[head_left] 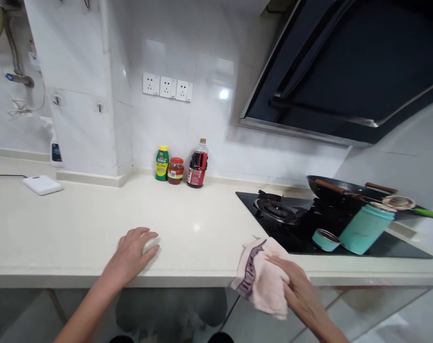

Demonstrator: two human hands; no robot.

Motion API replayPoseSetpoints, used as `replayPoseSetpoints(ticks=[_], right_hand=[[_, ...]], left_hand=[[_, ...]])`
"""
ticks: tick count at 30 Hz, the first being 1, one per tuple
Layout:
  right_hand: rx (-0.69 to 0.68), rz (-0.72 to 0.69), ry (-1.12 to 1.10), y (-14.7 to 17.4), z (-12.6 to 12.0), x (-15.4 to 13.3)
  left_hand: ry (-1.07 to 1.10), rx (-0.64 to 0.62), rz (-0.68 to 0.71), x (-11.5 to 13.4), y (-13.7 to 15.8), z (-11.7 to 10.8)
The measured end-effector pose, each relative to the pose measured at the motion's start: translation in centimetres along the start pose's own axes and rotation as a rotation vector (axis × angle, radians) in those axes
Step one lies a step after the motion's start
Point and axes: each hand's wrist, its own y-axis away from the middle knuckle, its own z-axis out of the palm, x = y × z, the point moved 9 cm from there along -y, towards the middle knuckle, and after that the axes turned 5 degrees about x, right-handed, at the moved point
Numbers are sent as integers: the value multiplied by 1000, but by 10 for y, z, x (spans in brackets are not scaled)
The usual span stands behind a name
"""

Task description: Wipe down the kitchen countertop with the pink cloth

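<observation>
A pale pink cloth with a purple band lies bunched under my right hand, its lower part hanging over the counter's front edge. The fingers of that hand press into the cloth and partly grip it. To the left, my left hand hovers over or rests on the cream countertop; I cannot tell whether it touches. Its fingers are slightly curled and apart, with nothing in them. The black gas stove begins just beyond the cloth.
By the wall stand a green bottle, a red-lidded jar and a dark sauce bottle. A teal canister, a small teal lid and a wok sit on the stove. A white device lies left, below a range hood at right.
</observation>
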Motion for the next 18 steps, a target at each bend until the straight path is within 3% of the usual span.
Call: replayPoseSetpoints(ticks=[3,6,9,11,14,16,18], right_hand=[[-75,44,3,-31,30,-62],[-325,33,-71,-65,78,-139],[-502,-106,-198,-100,120,-210],[-587,-248,-276,-120,144,-240],[-650,-411,-341,-148,176,-248],[-653,-410,-300,-168,195,-223],[-649,-336,-215,-189,211,-181]], left_hand=[[29,-38,-55,-5,1,2],[70,-47,-87,-9,1,1],[94,6,-88,-12,-1,-5],[95,42,-86,-14,-3,-10],[58,68,-100,-17,-3,-13],[22,78,-98,-20,-1,-12],[-1,90,-81,-23,1,-9]])
